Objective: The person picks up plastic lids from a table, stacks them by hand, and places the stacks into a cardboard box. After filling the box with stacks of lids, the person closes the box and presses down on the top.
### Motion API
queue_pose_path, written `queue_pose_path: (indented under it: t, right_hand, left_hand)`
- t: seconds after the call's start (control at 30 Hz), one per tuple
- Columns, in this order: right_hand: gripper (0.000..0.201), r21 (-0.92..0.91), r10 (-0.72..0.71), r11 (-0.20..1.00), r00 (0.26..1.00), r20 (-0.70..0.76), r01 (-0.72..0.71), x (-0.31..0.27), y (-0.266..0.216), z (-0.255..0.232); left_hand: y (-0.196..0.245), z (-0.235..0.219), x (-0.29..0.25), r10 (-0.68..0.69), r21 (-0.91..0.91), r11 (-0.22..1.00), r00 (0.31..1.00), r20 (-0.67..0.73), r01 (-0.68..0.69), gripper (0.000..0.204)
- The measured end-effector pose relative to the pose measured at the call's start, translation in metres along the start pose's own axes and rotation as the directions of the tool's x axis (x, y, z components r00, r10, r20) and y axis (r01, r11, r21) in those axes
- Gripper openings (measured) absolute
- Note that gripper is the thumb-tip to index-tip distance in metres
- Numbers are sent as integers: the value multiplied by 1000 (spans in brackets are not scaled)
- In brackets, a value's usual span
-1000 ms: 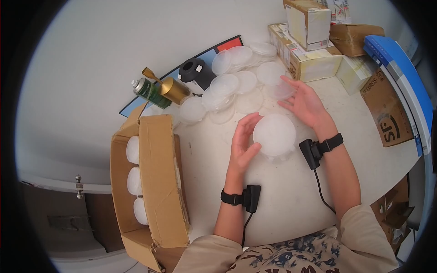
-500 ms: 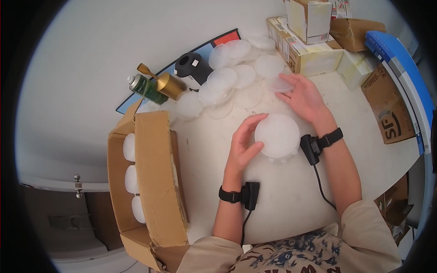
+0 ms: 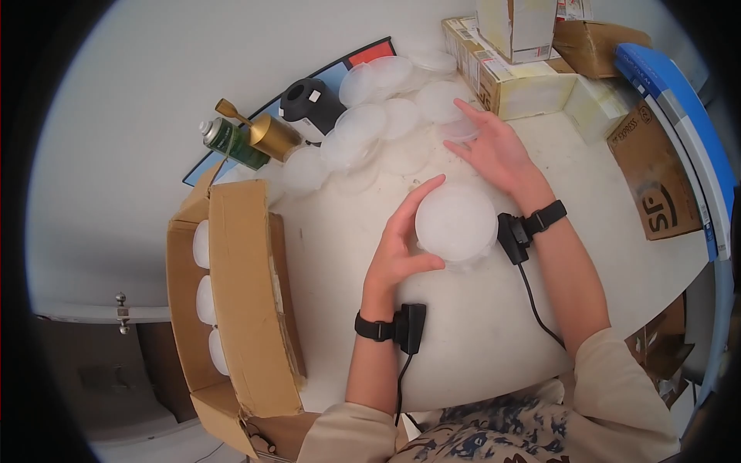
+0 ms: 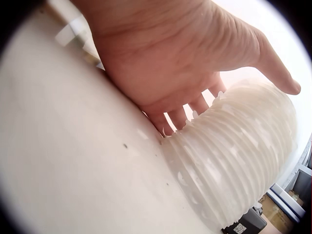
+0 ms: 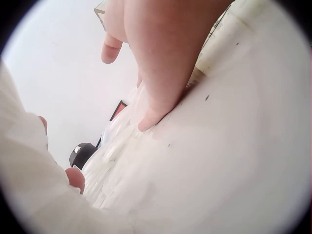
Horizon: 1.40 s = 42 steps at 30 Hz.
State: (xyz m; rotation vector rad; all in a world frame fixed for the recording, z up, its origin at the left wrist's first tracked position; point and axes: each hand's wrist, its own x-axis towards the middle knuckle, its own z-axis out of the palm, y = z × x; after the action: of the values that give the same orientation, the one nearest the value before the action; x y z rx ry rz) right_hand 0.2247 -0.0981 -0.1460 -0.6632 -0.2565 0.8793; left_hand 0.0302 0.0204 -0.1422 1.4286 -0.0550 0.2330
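Note:
A tall stack of round translucent white lids (image 3: 457,222) stands on the table. My left hand (image 3: 390,255) cups its left side, with the thumb at the near edge and a finger at the far edge. The left wrist view shows the stack's ridged side (image 4: 234,151), the left hand (image 4: 170,53) against it and its fingertips partly hidden behind. My right hand (image 3: 498,154) is spread over a loose lid (image 3: 461,130), its thumb and fingers apart. In the right wrist view the right hand's (image 5: 158,58) thumb is low beside the lids; whether it touches them I cannot tell.
More loose lids (image 3: 359,123) lie overlapping at the back. Left of them are a black device (image 3: 310,108), a gold pot (image 3: 272,136) and a green can (image 3: 235,143). An open carton (image 3: 255,297) at left holds white lids. White boxes (image 3: 532,94) and an SF carton (image 3: 656,177) stand at right.
The head view has shifted, so the scene sits further left and higher. My left thumb and finger are straighter and wider apart around the stack. The right hand has stayed by the same lid.

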Motion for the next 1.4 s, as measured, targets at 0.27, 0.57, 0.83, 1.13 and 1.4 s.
queue_pose_path:
  t: [0.27, 0.57, 0.83, 1.13, 1.4]
  right_hand:
    - [48, -285, -92, 959, 954, -286, 7, -6, -9, 22]
    - [40, -247, -232, 951, 958, -168, 187, -23, -11, -2]
    - [26, 103, -226, 967, 971, -83, 234, -38, -18, -48]
    - [24, 112, -283, 955, 956, 82, 273, -97, -7, -47]
    - [29, -72, -224, 970, 967, 121, 234, -107, 9, -21]
  left_hand:
    - [3, -2, 1, -10, 52, 999, 1000, 29, 8, 106]
    - [3, -2, 2, 12, 83, 997, 1000, 0, -12, 95]
    - [5, -2, 1, -9, 38, 999, 1000, 22, 8, 93]
    - [8, 0, -1, -12, 47, 999, 1000, 11, 12, 95]
    - [6, 0, -1, 28, 55, 998, 999, -18, -27, 97]
